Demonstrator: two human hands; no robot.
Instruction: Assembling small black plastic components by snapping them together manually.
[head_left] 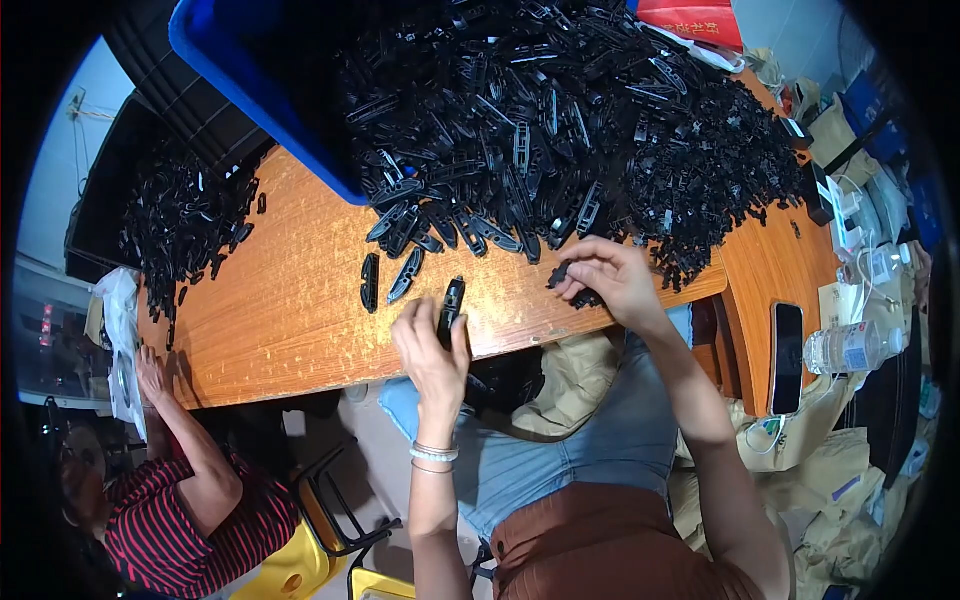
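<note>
My left hand (430, 350) is closed round a long black plastic part (452, 305), which stands out between thumb and fingers above the table's near edge. My right hand (612, 280) pinches a small black plastic piece (558, 273) between thumb and fingertips. Under that hand, several more small dark pieces (588, 299) lie at the table edge. Two long black parts lie on the wood beyond my left hand: a narrow one (370, 282) and a slotted one (407, 274). Farther off spreads a big heap of similar long parts (500, 130).
A heap of small black pieces (700, 150) covers the table's (300, 300) right side. A blue bin (255, 100) tilts at the back left. Another person's hand (152, 375) rests by a smaller heap (180, 220). A phone (787, 358) and plastic bottle (850, 348) are at right.
</note>
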